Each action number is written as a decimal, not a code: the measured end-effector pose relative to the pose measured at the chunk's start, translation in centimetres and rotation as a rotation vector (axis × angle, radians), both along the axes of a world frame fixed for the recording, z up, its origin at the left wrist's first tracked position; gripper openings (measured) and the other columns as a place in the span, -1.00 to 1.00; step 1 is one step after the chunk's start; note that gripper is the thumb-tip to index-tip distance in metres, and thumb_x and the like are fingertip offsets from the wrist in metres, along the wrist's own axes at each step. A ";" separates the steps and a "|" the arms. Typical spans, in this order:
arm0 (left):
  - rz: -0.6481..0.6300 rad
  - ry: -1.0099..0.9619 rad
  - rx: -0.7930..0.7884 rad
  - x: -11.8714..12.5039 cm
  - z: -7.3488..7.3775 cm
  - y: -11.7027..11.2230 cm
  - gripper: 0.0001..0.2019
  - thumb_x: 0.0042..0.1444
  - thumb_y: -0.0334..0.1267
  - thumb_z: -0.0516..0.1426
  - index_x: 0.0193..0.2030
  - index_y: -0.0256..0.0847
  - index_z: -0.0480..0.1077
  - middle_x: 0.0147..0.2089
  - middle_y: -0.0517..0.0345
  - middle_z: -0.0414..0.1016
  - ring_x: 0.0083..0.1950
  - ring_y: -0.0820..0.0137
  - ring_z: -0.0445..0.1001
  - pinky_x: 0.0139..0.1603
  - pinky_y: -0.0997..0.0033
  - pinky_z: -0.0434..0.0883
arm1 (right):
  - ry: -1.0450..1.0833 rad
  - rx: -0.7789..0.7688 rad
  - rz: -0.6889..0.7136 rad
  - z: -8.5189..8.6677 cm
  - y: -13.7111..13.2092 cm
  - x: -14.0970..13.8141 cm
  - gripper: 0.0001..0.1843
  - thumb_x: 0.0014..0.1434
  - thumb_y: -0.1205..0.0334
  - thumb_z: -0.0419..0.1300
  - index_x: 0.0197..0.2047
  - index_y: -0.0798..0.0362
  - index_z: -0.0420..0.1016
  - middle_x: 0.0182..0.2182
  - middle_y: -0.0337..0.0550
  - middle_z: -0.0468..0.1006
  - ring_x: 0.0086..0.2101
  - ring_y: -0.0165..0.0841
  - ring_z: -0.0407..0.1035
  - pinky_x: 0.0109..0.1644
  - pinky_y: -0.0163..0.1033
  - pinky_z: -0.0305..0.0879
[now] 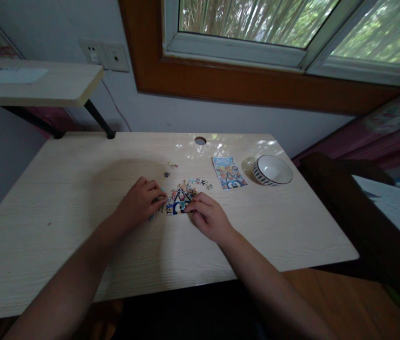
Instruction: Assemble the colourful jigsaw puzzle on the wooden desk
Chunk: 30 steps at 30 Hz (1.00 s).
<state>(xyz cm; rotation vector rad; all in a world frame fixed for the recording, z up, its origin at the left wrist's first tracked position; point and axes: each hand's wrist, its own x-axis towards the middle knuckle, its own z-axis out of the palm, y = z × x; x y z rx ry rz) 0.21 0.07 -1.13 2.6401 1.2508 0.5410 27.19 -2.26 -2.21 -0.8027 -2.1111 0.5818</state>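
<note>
A partly joined jigsaw puzzle (179, 208) with a blue cartoon dog face lies flat on the desk between my hands. My right hand (210, 216) is closed at its lower right side, thumb and fingertips pinched on a jigsaw piece there. My left hand (142, 200) rests at the left of the puzzle, fingers bent and drawn together over loose pieces; what its fingertips hold is hidden. More loose jigsaw pieces (200, 182) curve along the upper right of the puzzle. A few stray pieces (172, 165) lie farther back.
A small picture sheet (229, 173) of the same design lies right of the puzzle. Beside it stands a white bowl (274, 170) with dark marks outside. The pale wooden desk (54, 222) has a round cable hole (200, 140) and a raised shelf (62, 85) at back left.
</note>
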 end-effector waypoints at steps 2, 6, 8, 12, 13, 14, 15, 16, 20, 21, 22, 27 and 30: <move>0.012 0.012 0.008 0.1 0.1 -0.1 -0.84 0.33 -0.18 0.23 -0.08 -0.18 0.59 -0.10 0.04 0.54 -0.04 0.21 0.37 0.10 0.11 0.26 | 0.001 -0.005 0.001 0.0 0.0 0.0 -0.68 0.24 0.51 0.08 -0.15 -0.03 0.58 -0.25 -0.10 0.50 -0.25 -0.31 0.44 -0.19 -0.19 0.42; 0.029 0.050 -0.001 0.2 0.1 -0.2 -0.85 0.31 -0.17 0.24 -0.13 -0.18 0.58 -0.11 0.03 0.54 -0.06 0.19 0.36 0.09 0.10 0.27 | 0.010 -0.005 0.005 -0.1 0.0 0.0 -0.68 0.25 0.51 0.08 -0.14 -0.03 0.58 -0.25 -0.10 0.51 -0.25 -0.31 0.45 -0.19 -0.20 0.42; 0.031 0.049 -0.004 0.3 0.0 -0.2 -0.86 0.31 -0.18 0.24 -0.14 -0.19 0.58 -0.12 0.03 0.54 -0.06 0.19 0.36 0.09 0.10 0.27 | 0.017 -0.004 0.003 -0.2 0.0 0.0 -0.68 0.24 0.51 0.09 -0.14 -0.04 0.58 -0.24 -0.10 0.51 -0.25 -0.31 0.45 -0.20 -0.20 0.42; 0.030 0.029 -0.005 0.3 0.1 -0.2 -0.87 0.30 -0.19 0.25 -0.15 -0.17 0.58 -0.13 0.04 0.54 -0.06 0.21 0.38 0.10 0.11 0.27 | 0.011 -0.010 -0.004 -0.1 -0.1 0.0 -0.67 0.23 0.51 0.09 -0.15 -0.05 0.59 -0.24 -0.11 0.51 -0.23 -0.31 0.46 -0.18 -0.20 0.42; 0.026 0.029 -0.006 0.3 0.1 -0.2 -0.88 0.31 -0.20 0.24 -0.15 -0.17 0.58 -0.13 0.05 0.54 -0.06 0.21 0.38 0.10 0.11 0.27 | 0.009 -0.010 -0.004 -0.1 -0.1 -0.1 -0.67 0.23 0.51 0.09 -0.15 -0.04 0.59 -0.24 -0.11 0.51 -0.23 -0.31 0.45 -0.18 -0.20 0.42; 0.020 0.031 -0.004 0.3 0.1 -0.2 -0.88 0.31 -0.20 0.24 -0.15 -0.17 0.58 -0.14 0.05 0.54 -0.07 0.21 0.39 0.10 0.11 0.27 | 0.008 -0.010 -0.004 0.0 -0.1 -0.1 -0.67 0.23 0.51 0.08 -0.15 -0.04 0.59 -0.24 -0.11 0.51 -0.23 -0.31 0.45 -0.18 -0.20 0.42; 0.014 0.038 0.001 0.3 0.2 -0.2 -0.88 0.31 -0.21 0.24 -0.15 -0.17 0.58 -0.15 0.05 0.54 -0.07 0.21 0.38 0.09 0.12 0.28 | 0.008 -0.009 -0.003 0.0 -0.1 -0.1 -0.67 0.23 0.51 0.08 -0.16 -0.04 0.59 -0.24 -0.11 0.51 -0.23 -0.31 0.45 -0.18 -0.20 0.42; 0.006 0.048 0.006 0.3 0.2 -0.2 -0.88 0.31 -0.21 0.24 -0.16 -0.18 0.58 -0.16 0.05 0.54 -0.08 0.21 0.38 0.08 0.12 0.28 | 0.006 -0.008 -0.003 0.1 -0.1 -0.1 -0.67 0.23 0.52 0.08 -0.16 -0.04 0.59 -0.24 -0.11 0.51 -0.23 -0.31 0.45 -0.18 -0.20 0.43; -0.010 0.099 0.021 0.3 0.4 -0.2 -0.86 0.33 -0.21 0.22 -0.19 -0.20 0.59 -0.19 0.03 0.53 -0.09 0.21 0.37 0.05 0.14 0.30 | 0.002 -0.006 -0.003 0.1 -0.1 -0.1 -0.67 0.23 0.52 0.07 -0.15 -0.04 0.58 -0.23 -0.10 0.52 -0.22 -0.30 0.46 -0.17 -0.19 0.43; -0.010 0.112 0.022 0.3 0.4 -0.2 -0.85 0.34 -0.21 0.22 -0.20 -0.20 0.59 -0.19 0.02 0.53 -0.09 0.21 0.37 0.05 0.14 0.30 | 0.002 -0.007 -0.002 0.0 -0.1 0.0 -0.67 0.23 0.51 0.07 -0.15 -0.04 0.58 -0.23 -0.10 0.51 -0.22 -0.30 0.46 -0.17 -0.19 0.43; -0.011 0.124 0.024 0.3 0.4 -0.2 -0.83 0.35 -0.20 0.21 -0.20 -0.21 0.59 -0.20 0.02 0.53 -0.10 0.21 0.37 0.05 0.14 0.30 | 0.003 -0.009 -0.001 0.0 -0.1 0.0 -0.68 0.24 0.51 0.07 -0.15 -0.04 0.58 -0.24 -0.10 0.51 -0.23 -0.30 0.46 -0.17 -0.19 0.43; -0.006 0.130 0.040 0.4 0.4 -0.3 -0.80 0.37 -0.17 0.18 -0.19 -0.20 0.59 -0.22 0.02 0.54 -0.11 0.22 0.37 0.05 0.16 0.31 | 0.003 -0.016 -0.002 -0.3 -0.1 0.0 -0.69 0.24 0.50 0.08 -0.15 -0.04 0.58 -0.24 -0.10 0.51 -0.23 -0.30 0.45 -0.17 -0.18 0.43; -0.004 0.111 0.040 0.4 0.5 -0.3 -0.81 0.36 -0.17 0.19 -0.19 -0.20 0.60 -0.21 0.02 0.54 -0.10 0.22 0.36 0.04 0.17 0.32 | 0.003 -0.011 -0.001 -0.3 -0.1 0.0 -0.68 0.24 0.51 0.08 -0.15 -0.04 0.58 -0.24 -0.11 0.51 -0.24 -0.30 0.45 -0.18 -0.19 0.42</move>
